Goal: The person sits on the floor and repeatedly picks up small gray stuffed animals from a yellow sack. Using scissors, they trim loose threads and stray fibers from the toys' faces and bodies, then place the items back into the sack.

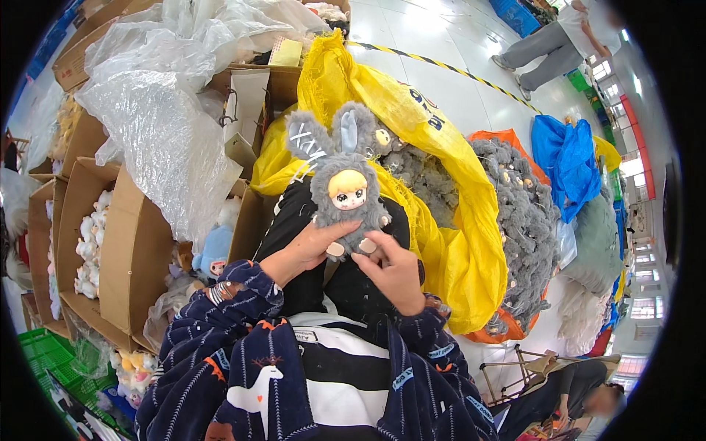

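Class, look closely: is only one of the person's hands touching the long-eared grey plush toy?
No: the left hand and the right hand are both on the grey plush toy, near its feet.

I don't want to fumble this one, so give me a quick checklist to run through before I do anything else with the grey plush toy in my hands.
1. Left hand on the grey plush toy: ok, thumb across its lower body.
2. Right hand on the toy: ok, thumb and fingers at one foot.
3. Toy's face in view: ok, uncovered and turned up toward you.
4. Both ears visible: ok, the one on your left carries white lacing.
5. Back of the toy: cannot tell, it faces away.
6. Clear space around the toy: not ok, the yellow sack crowds close on the right.
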A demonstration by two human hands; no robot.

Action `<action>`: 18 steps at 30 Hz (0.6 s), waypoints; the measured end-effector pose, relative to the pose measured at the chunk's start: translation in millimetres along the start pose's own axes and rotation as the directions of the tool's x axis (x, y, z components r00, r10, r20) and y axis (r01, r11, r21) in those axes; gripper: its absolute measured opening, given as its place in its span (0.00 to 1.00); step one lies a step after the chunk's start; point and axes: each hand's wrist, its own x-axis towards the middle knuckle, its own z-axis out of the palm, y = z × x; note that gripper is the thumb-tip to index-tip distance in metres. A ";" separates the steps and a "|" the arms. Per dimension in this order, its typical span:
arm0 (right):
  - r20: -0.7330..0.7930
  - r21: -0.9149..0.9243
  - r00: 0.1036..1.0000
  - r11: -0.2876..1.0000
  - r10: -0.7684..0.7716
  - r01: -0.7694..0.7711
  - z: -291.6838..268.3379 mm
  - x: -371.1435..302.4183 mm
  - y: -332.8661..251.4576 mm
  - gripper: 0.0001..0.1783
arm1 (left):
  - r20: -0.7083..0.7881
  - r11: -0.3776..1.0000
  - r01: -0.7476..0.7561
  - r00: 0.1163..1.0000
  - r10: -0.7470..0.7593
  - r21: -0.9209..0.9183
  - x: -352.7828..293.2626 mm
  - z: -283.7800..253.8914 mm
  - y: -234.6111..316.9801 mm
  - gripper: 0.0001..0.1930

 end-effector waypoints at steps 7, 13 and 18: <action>0.248 0.880 0.842 0.251 0.479 -0.403 19.4 4.1 22.0 0.04 | -0.062 0.985 -0.170 0.984 0.168 -0.039 0.8 0.7 -10.5 0.18; -0.289 0.493 0.952 0.868 0.099 0.060 20.6 0.0 20.4 0.07 | 0.152 0.987 -0.162 0.976 0.158 0.014 10.0 -17.2 5.1 0.23; -0.253 -0.285 0.858 0.882 -0.447 0.376 22.5 11.2 29.7 0.11 | 0.113 0.917 -0.368 0.915 0.386 -0.155 3.6 -2.1 2.7 0.29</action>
